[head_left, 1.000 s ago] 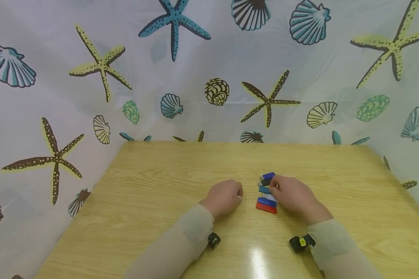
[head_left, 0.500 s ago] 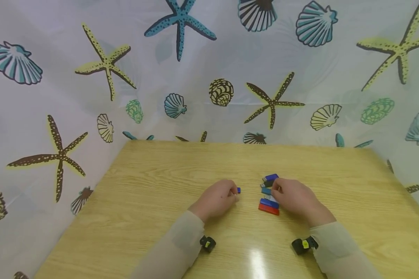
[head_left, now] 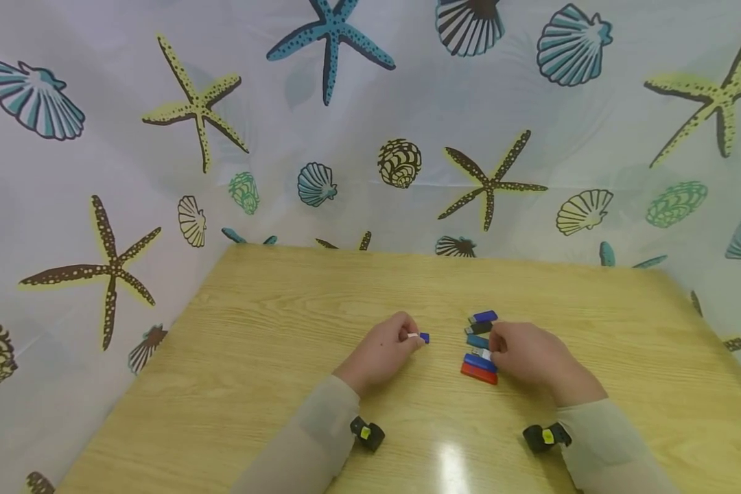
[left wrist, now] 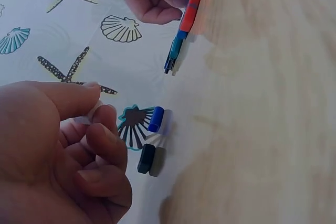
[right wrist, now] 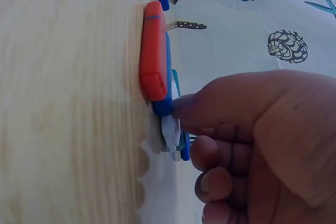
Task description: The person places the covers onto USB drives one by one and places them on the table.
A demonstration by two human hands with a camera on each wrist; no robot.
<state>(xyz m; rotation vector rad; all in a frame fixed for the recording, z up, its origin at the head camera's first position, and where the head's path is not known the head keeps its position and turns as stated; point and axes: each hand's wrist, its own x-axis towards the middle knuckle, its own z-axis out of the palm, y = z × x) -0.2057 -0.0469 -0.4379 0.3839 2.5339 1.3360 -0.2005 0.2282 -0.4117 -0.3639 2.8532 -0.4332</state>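
Note:
My left hand [head_left: 383, 350] pinches a small white cap-like piece [left wrist: 96, 112] between thumb and forefinger. Just beyond those fingertips lie a small blue cap [head_left: 425, 337] and a dark one [left wrist: 147, 158], the latter plain in the left wrist view. My right hand [head_left: 531, 357] pinches the right end of a white USB flash drive [head_left: 484, 354], its fingertips partly covering it. That drive lies in a row with a red drive [head_left: 479, 373], a blue drive [head_left: 480, 363], a teal drive [head_left: 478, 341], a black drive [head_left: 480, 328] and another blue drive [head_left: 485, 316].
The drives lie on a wood-grain table [head_left: 284, 295]. A white cloth [head_left: 358, 226] printed with shells and starfish hangs behind the table and along its sides. Dark wrist cameras [head_left: 368, 433] sit on both forearms.
My left hand has drawn left, away from the row, uncovering the small blue cap. The right hand stays at the row, its fingers slightly further right, and more of the teal drive shows.

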